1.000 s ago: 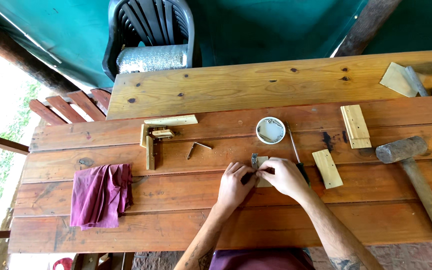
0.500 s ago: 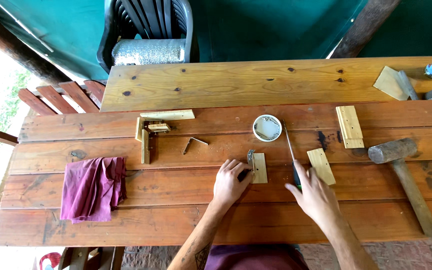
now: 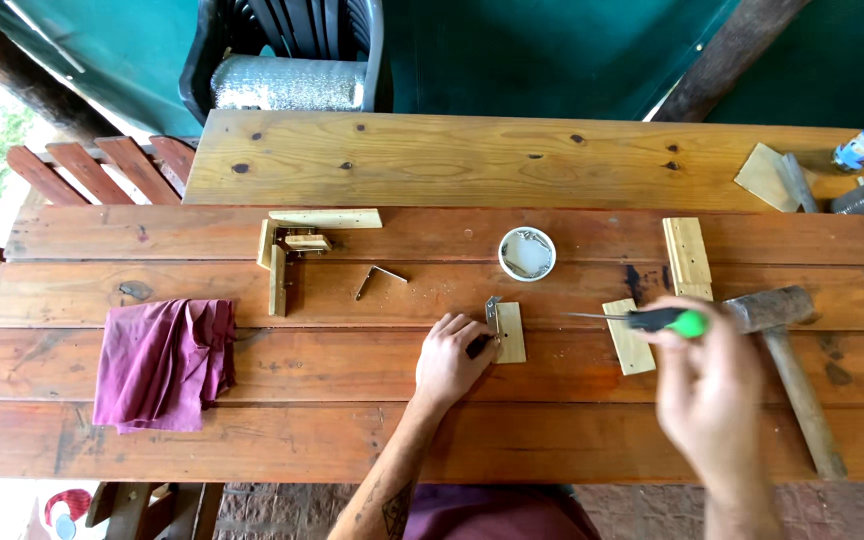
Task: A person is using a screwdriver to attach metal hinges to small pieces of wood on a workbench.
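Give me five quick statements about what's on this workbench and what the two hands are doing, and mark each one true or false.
1. The right hand holds a screwdriver with a green and black handle. True.
2. The left hand rests on the purple cloth. False: it steadies a small wood block with a metal bracket at its edge; the cloth lies apart, further left.
3. A hammer lies on the table beside the right hand. True.
4. The small white round dish sits on the cloth. False: it sits on the bare planks above the block.
5. The screwdriver's tip is on the bracket. False: it is apart from it.
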